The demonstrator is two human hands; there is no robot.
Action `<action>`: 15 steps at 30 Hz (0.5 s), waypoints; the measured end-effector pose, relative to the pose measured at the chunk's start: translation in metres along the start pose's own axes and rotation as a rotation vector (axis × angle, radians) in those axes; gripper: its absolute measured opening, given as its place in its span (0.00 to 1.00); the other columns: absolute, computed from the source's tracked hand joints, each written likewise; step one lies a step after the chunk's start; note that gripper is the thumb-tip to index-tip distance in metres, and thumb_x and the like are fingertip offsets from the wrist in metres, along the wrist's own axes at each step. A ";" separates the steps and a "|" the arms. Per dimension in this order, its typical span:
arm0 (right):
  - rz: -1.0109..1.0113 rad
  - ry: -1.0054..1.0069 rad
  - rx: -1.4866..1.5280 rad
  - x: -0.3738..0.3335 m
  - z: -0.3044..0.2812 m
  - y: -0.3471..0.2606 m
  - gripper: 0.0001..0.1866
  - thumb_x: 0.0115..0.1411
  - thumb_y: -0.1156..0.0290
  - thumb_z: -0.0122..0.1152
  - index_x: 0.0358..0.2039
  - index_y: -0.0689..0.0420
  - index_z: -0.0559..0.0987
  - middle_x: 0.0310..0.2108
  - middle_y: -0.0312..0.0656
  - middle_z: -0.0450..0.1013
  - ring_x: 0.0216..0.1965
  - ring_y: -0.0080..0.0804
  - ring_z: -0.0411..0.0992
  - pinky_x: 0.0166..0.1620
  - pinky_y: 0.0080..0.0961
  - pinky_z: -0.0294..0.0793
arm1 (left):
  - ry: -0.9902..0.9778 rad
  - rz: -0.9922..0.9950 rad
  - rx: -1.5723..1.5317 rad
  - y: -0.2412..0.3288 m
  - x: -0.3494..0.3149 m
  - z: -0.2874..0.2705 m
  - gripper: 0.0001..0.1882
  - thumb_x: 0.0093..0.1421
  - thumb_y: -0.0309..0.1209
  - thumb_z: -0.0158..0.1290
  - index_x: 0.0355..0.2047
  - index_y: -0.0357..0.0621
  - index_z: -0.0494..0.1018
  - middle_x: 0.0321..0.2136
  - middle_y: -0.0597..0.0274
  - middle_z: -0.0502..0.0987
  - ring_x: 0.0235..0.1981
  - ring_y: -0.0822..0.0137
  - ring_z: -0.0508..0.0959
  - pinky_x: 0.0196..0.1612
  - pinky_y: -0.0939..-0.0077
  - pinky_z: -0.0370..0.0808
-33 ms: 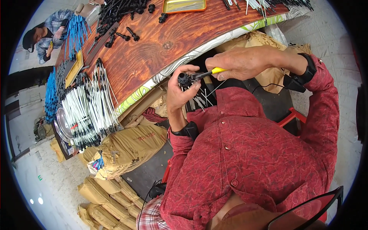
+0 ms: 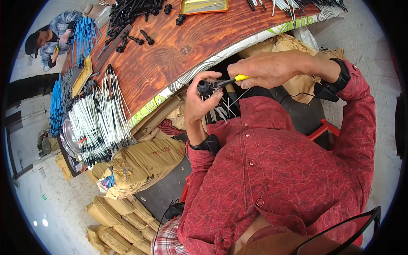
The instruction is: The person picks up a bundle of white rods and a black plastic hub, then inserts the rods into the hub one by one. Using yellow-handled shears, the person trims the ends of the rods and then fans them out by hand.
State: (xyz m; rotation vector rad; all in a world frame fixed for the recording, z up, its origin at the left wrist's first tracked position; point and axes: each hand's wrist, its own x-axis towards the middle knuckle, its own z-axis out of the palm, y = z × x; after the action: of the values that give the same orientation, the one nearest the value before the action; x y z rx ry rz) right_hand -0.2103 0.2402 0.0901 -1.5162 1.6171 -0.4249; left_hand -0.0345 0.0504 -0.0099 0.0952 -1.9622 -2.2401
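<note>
My left hand (image 2: 199, 106) grips a small black round part (image 2: 205, 87) just below the table edge, with several thin white wires (image 2: 221, 111) hanging from it. My right hand (image 2: 265, 70) holds a yellow-handled tool (image 2: 239, 78). The tool's dark tip rests against the black part. Both wrists wear black bands, and the sleeves are red.
A wooden table (image 2: 178, 55) carries bundles of white cables with black ends (image 2: 97, 123), blue cables (image 2: 83, 32), a pile of black parts (image 2: 131, 12) and a yellow tray (image 2: 204, 6). Another person (image 2: 46, 42) sits at the far left. Tan sacks (image 2: 140, 159) lie below.
</note>
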 end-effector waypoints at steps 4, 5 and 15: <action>-0.065 0.082 -0.048 0.000 0.005 0.003 0.08 0.69 0.66 0.53 0.41 0.57 0.69 0.36 0.48 0.70 0.43 0.50 0.72 0.44 0.44 0.70 | 0.003 0.004 -0.028 -0.005 0.000 -0.002 0.26 0.53 0.28 0.66 0.50 0.33 0.71 0.35 0.62 0.77 0.36 0.74 0.77 0.42 0.80 0.76; -0.064 0.074 -0.042 0.001 0.006 0.003 0.08 0.69 0.66 0.53 0.41 0.57 0.69 0.36 0.48 0.71 0.42 0.50 0.72 0.44 0.44 0.70 | 0.005 0.008 -0.030 -0.005 0.000 -0.002 0.26 0.53 0.28 0.65 0.50 0.33 0.71 0.34 0.62 0.77 0.36 0.74 0.77 0.42 0.80 0.76; -0.155 0.226 -0.332 -0.001 0.007 -0.009 0.07 0.59 0.75 0.56 0.38 0.60 0.71 0.35 0.48 0.73 0.41 0.52 0.74 0.42 0.46 0.71 | -0.048 -0.033 -0.121 -0.005 0.002 -0.006 0.26 0.53 0.33 0.66 0.48 0.32 0.71 0.33 0.61 0.76 0.36 0.74 0.77 0.42 0.80 0.77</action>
State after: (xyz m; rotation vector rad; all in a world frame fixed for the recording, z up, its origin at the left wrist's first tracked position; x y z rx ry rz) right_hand -0.1991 0.2413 0.0925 -1.9077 1.8181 -0.4414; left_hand -0.0363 0.0452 -0.0159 0.0603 -1.8553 -2.3982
